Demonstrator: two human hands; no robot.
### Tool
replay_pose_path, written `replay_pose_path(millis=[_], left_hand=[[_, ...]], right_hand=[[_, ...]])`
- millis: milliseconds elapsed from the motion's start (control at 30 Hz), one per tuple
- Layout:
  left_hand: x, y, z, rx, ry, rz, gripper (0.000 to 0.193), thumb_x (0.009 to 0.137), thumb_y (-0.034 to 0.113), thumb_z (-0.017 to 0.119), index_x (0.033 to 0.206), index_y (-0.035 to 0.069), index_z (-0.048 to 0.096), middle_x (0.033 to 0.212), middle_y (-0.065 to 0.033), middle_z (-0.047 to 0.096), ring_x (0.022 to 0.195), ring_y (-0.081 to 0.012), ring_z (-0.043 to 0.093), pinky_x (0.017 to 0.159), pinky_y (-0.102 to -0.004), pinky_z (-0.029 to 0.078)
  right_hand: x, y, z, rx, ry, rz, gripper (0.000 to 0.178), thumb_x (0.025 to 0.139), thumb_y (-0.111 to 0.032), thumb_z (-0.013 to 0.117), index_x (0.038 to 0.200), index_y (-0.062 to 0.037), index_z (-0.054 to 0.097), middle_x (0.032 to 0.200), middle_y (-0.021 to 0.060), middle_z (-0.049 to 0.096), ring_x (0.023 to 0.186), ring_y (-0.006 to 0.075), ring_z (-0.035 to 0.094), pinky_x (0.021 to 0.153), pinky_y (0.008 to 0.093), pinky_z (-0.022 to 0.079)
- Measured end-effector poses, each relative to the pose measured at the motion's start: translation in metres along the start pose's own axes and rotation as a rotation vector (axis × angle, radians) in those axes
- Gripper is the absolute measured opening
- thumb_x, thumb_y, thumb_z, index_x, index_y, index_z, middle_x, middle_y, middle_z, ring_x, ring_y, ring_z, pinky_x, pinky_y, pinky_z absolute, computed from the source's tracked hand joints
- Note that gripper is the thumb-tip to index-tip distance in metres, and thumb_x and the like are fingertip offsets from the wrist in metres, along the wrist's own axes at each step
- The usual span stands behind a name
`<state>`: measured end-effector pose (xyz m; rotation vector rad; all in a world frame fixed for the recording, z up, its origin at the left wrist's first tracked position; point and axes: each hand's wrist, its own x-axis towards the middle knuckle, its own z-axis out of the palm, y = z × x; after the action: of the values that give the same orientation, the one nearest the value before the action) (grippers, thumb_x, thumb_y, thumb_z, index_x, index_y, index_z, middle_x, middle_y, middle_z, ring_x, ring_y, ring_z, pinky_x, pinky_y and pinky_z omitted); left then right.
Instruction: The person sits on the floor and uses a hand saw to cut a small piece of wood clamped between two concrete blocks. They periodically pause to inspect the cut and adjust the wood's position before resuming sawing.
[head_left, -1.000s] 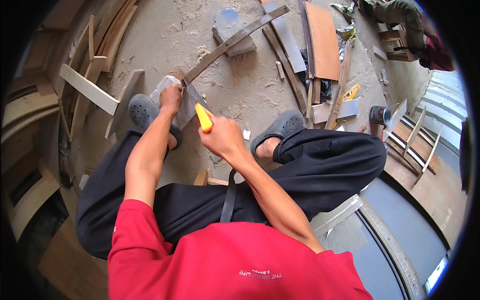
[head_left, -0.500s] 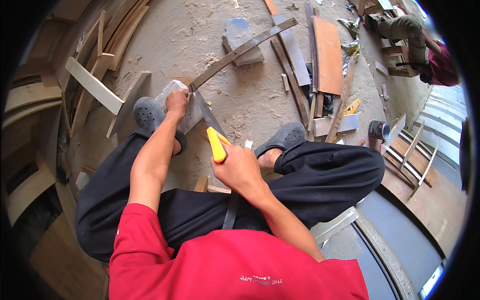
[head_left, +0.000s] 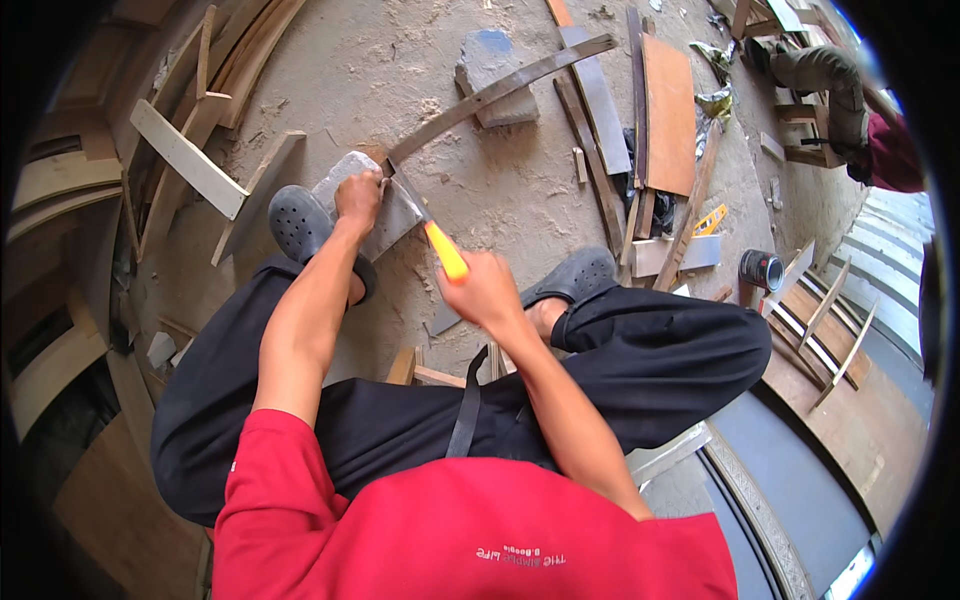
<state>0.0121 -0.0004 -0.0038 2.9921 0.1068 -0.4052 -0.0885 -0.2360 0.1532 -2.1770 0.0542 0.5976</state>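
My right hand [head_left: 482, 288] is closed round the yellow handle of a handsaw [head_left: 446, 252]. The saw's blade runs forward and left to a long brown wooden strip [head_left: 480, 98], meeting it close to my left hand [head_left: 358, 198]. That hand is closed on the strip's near end, which its fingers partly hide, and presses it against a pale stone block [head_left: 388, 232]. The strip's far part passes over a second block [head_left: 492, 62] with a blue patch. My feet, in dark clogs, stand on either side, the left one [head_left: 298, 222] against the near block.
Boards and an orange-brown panel [head_left: 669, 115] lie ahead on the right, with another yellow-handled saw [head_left: 711, 220] and a dark can [head_left: 760, 270] nearer. Curved wooden pieces [head_left: 185, 160] are stacked on the left. Another person [head_left: 840, 95] sits at the far right.
My right hand has pushed the saw forward, and less blade shows between handle and strip. The handle has turned more edge-on. My left hand keeps its hold; the view has shifted slightly.
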Motion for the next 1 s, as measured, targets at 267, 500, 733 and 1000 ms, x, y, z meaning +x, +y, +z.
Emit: replay_pose_path(millis=[267,500,733,1000], left_hand=[[-0.008,0.003,-0.013,0.032,-0.012,0.02,0.025,0.091,0.035,0.06,0.099,0.013,0.069,0.091,-0.0123,0.07,0.082,-0.0347,0.068,0.072,-0.0453,0.055],[-0.019,0.021,-0.017,-0.073,0.064,-0.101,0.037,0.082,0.041,0.068,0.108,0.014,0.068,0.098,-0.0098,0.07,0.089,-0.0326,0.067,0.075,-0.0442,0.054],[-0.017,0.033,-0.014,-0.336,0.37,-0.032,0.035,0.078,0.027,0.074,0.108,0.01,0.067,0.109,-0.0086,0.064,0.104,-0.0299,0.059,0.09,-0.0386,0.048],[0.015,0.043,-0.018,-0.219,0.035,-0.147,0.07,0.073,0.042,0.076,0.131,0.011,0.052,0.123,-0.0171,0.057,0.116,-0.0349,0.051,0.094,-0.0478,0.043]], right_hand=[[-0.05,0.002,-0.042,0.008,-0.017,-0.042,0.02,0.078,-0.02,0.063,0.079,0.0,0.064,0.068,0.0215,0.062,0.064,0.041,0.061,0.062,0.0453,0.049],[-0.073,0.001,-0.105,0.033,-0.041,-0.166,0.014,0.078,-0.015,0.066,0.077,-0.0011,0.064,0.068,0.0183,0.062,0.062,0.0365,0.062,0.059,0.0411,0.048],[-0.076,0.0,-0.153,0.292,-0.161,-0.02,0.014,0.08,-0.012,0.065,0.082,0.0023,0.065,0.062,0.0138,0.06,0.053,0.0211,0.056,0.057,0.0323,0.046],[-0.064,0.006,-0.16,0.213,0.093,-0.127,0.018,0.082,-0.014,0.066,0.077,0.0031,0.062,0.061,0.0145,0.059,0.052,0.0216,0.056,0.055,0.0336,0.045]])
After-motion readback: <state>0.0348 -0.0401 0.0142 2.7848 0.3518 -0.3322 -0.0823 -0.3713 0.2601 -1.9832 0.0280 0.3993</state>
